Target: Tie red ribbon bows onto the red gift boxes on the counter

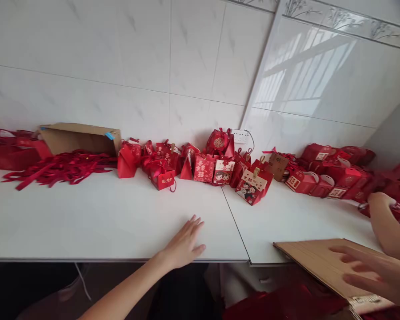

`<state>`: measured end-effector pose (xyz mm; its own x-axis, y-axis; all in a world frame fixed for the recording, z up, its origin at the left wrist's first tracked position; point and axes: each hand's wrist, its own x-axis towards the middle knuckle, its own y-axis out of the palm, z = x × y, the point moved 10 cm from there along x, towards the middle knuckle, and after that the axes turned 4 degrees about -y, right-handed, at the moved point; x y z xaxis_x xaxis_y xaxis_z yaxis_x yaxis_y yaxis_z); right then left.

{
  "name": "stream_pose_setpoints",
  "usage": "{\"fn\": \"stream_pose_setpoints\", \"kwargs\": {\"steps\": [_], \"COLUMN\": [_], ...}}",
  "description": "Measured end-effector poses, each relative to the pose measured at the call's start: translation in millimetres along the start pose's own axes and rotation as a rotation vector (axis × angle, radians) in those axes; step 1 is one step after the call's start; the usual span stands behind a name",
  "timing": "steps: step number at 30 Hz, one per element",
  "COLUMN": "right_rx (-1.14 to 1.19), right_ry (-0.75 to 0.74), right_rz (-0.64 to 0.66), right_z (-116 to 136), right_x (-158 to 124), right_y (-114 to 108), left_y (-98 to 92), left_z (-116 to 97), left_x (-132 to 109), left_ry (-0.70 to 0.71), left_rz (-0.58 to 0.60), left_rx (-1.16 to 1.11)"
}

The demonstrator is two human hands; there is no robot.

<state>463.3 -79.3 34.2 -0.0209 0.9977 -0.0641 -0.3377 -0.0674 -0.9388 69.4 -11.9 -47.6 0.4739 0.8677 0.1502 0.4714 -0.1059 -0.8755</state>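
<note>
My left hand lies flat on the white table near its front edge, fingers stretched out and holding nothing. My right hand is low at the right, slightly blurred, with its fingers spread over the flap of a brown cardboard box. Several small red gift boxes stand in a row along the wall behind both hands, well out of their reach.
An open cardboard box lies on its side at the back left beside a heap of red ribbons. Another person's forearm reaches toward the red boxes at the right. A wall socket sits behind the row.
</note>
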Motion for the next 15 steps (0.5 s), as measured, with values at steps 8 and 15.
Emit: {"fn": "stream_pose_setpoints", "kwargs": {"steps": [8,15], "right_rx": [-0.081,-0.116], "right_ry": [-0.389,-0.477], "right_rz": [0.539,0.614], "right_z": [198,272], "right_x": [81,121], "right_y": [98,150], "left_y": [-70.1,-110.1], "left_z": [129,185], "left_x": [-62,-26], "left_ry": [-0.446,-0.578], "left_rz": [-0.411,-0.541], "left_rx": [-0.036,-0.06]}}
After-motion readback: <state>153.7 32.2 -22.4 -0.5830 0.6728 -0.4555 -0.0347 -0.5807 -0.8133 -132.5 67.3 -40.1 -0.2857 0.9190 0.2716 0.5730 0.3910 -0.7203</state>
